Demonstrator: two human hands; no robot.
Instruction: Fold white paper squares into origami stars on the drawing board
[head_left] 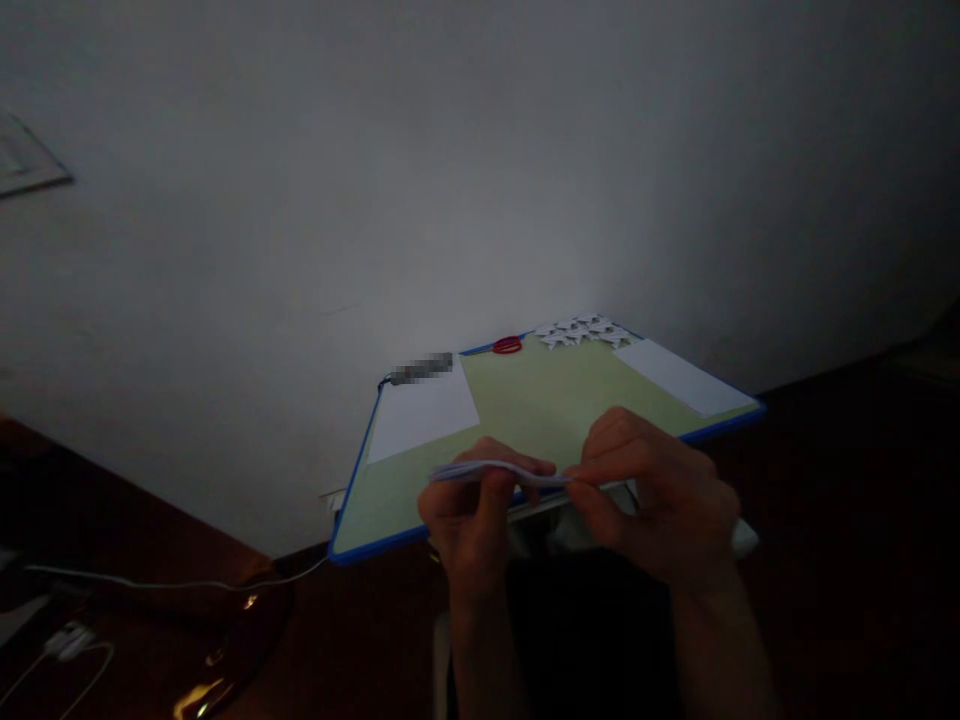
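A folded piece of white paper (480, 467) is held between my two hands, in front of the table's near edge and seen almost edge-on. My left hand (476, 510) grips its left and middle part, thumb below and fingers above and behind. At the paper's right end, my right hand (652, 490) pinches it between thumb and forefinger. Several small folded white paper pieces (581, 330) lie in a group at the table's far right corner. Red-handled scissors (507, 345) rest at the far edge.
The pale green table (555, 390) has a blue rim and stands against a grey wall. White sheets (427, 415) lie on its left side, and a stack of white paper (682, 378) on its right. A blurred-out dark object (424, 368) sits far left. A white cable (187, 583) runs left.
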